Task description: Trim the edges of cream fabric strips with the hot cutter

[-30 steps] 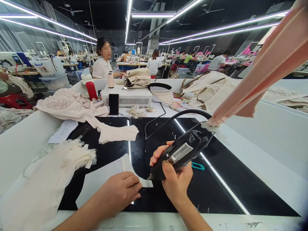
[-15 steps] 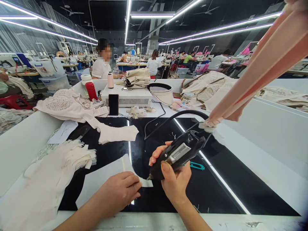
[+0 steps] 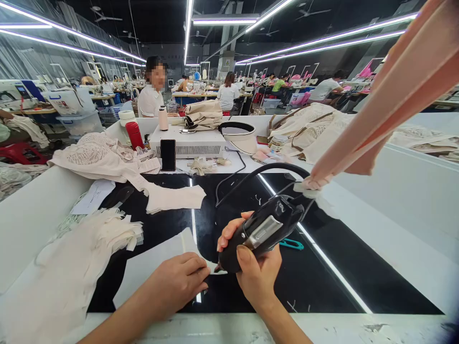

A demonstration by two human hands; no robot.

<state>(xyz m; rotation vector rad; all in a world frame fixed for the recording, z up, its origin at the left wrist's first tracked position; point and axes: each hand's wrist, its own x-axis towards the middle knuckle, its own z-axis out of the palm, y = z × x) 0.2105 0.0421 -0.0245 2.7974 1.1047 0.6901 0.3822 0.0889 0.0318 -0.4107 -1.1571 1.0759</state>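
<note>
My right hand (image 3: 256,270) is wrapped around a black corded handheld power tool (image 3: 261,234), its thumb along the near side. The tool tilts, and its small metal tip points down left onto the narrow end of a white fabric piece (image 3: 154,267). My left hand (image 3: 182,277) is closed on that piece close to the tip, pressing it against the black glossy work surface (image 3: 322,291). The fingers hide part of the fabric edge. A pink cloth strap (image 3: 373,105) runs from the tool's rear end up to the right.
At left lie a stack of cream fabric pieces (image 3: 71,272) and a beige bra (image 3: 89,153). A teal thread snipper (image 3: 291,244) is beyond my right hand. Behind are a phone (image 3: 168,155), a white box (image 3: 190,145) and a visor (image 3: 238,136). A co-worker (image 3: 150,98) sits opposite.
The tool and my right hand have shifted slightly left and down, bringing the metal tip closer to my left fingers along the fabric's narrow end. My left hand stays almost still.
</note>
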